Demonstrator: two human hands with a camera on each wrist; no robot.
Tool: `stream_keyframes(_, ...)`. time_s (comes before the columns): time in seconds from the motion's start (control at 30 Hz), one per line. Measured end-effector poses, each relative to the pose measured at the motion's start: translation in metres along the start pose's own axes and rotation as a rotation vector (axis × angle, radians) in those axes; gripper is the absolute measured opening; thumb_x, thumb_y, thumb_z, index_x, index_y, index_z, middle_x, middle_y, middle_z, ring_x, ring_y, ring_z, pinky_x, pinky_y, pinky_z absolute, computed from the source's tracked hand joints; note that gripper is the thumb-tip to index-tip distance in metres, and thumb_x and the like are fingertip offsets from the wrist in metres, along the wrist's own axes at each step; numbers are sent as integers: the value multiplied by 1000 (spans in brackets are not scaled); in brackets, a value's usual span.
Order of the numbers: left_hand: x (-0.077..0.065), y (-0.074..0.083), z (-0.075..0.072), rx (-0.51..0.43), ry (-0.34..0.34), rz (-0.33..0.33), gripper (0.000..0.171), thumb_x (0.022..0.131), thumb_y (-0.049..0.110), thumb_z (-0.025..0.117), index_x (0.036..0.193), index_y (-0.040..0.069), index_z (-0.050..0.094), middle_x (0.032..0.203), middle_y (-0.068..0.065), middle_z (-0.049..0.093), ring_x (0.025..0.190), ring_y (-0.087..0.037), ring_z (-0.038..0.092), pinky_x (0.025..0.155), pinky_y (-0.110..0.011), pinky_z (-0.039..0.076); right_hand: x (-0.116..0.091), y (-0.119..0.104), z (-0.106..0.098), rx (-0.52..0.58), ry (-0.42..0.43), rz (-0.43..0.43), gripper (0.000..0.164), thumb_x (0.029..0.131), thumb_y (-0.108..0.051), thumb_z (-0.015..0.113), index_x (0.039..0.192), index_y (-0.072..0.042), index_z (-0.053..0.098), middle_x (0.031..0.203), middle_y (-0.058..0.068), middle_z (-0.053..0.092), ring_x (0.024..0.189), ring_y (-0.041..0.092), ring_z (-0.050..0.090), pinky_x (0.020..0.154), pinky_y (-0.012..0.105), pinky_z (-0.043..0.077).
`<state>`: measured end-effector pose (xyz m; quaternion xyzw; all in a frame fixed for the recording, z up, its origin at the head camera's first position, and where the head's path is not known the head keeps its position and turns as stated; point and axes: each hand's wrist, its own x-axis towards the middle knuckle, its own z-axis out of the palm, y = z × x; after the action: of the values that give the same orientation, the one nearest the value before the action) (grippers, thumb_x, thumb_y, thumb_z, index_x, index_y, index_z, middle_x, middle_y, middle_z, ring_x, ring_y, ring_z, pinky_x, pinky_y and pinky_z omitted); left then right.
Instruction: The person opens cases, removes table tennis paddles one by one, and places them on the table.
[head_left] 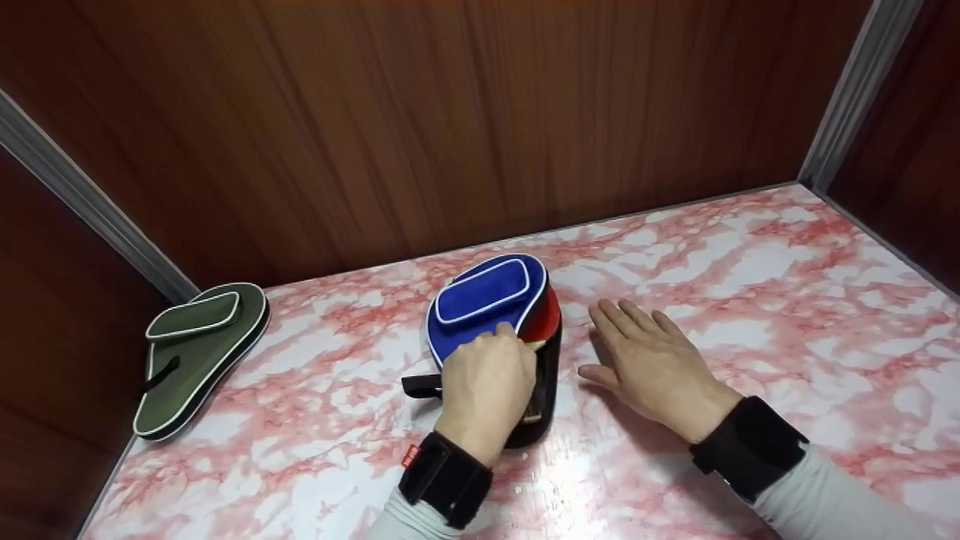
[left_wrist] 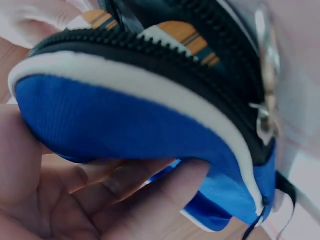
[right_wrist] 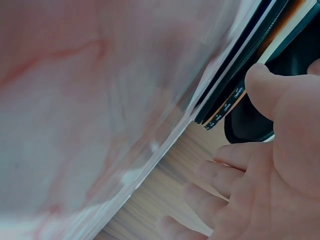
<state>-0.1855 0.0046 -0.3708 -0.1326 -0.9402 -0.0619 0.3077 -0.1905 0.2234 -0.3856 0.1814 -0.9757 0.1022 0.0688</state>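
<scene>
A blue table tennis bat case [head_left: 480, 289] with white piping lies unzipped on the table. My left hand [head_left: 487, 386] grips its front flap, which is folded back from the lower part. Inside, a bat shows red rubber [head_left: 547, 315], and striped wooden handles [left_wrist: 180, 35] appear past the black zip teeth in the left wrist view. A metal zip pull [left_wrist: 265, 122] hangs at the side of the opening. To the right of the case, my right hand [head_left: 656, 367] is held palm down with straight fingers, apart from it; the right wrist view shows the bat's lettered edge [right_wrist: 227, 107] beyond the thumb.
A green bat case [head_left: 202, 356] with white piping and a black strap lies at the table's left edge. The red and white marbled table [head_left: 787, 300] is bounded by brown wood-grain panels [head_left: 465, 127] with grey corner strips.
</scene>
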Motion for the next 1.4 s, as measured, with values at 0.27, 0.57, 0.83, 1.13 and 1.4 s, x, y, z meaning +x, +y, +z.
stream_keyframes(0.27,-5,-27,-7,-285,-112,-101,16,105,18,66,94,6,63,74,-10,63,68,-40,70,61,-56,54,-1,-5,-3,18,8,-10,82,111,-51,63,168,3,39,172,25,39,160,46,36,125,67,30)
stream_keyframes(0.57,-21,-61,-12,-548,-140,-196,16,109,17,60,95,12,55,80,-3,53,70,-26,54,67,-49,50,-1,-31,-3,63,86,-51,82,111,-53,61,168,2,40,173,22,37,160,43,36,125,64,31)
stream_keyframes(0.83,-35,-83,-28,-569,-146,-187,15,98,12,69,94,13,54,73,2,50,64,-20,51,59,-40,47,0,-62,1,115,31,-80,84,109,-55,64,167,1,43,171,23,42,158,42,41,126,61,33)
stream_keyframes(1.13,-54,-103,-40,-556,-184,-242,11,96,19,73,92,17,63,69,4,58,61,-18,55,58,-40,46,4,-78,5,107,16,-52,83,106,-57,67,165,-2,48,167,22,48,155,41,45,122,64,38)
stream_keyframes(1.4,-62,-120,-43,-411,-199,-241,28,96,30,71,75,21,56,61,3,55,56,-24,59,54,-49,45,11,-94,7,-36,157,-45,78,105,-58,70,154,2,61,136,20,66,126,40,64,102,57,55)
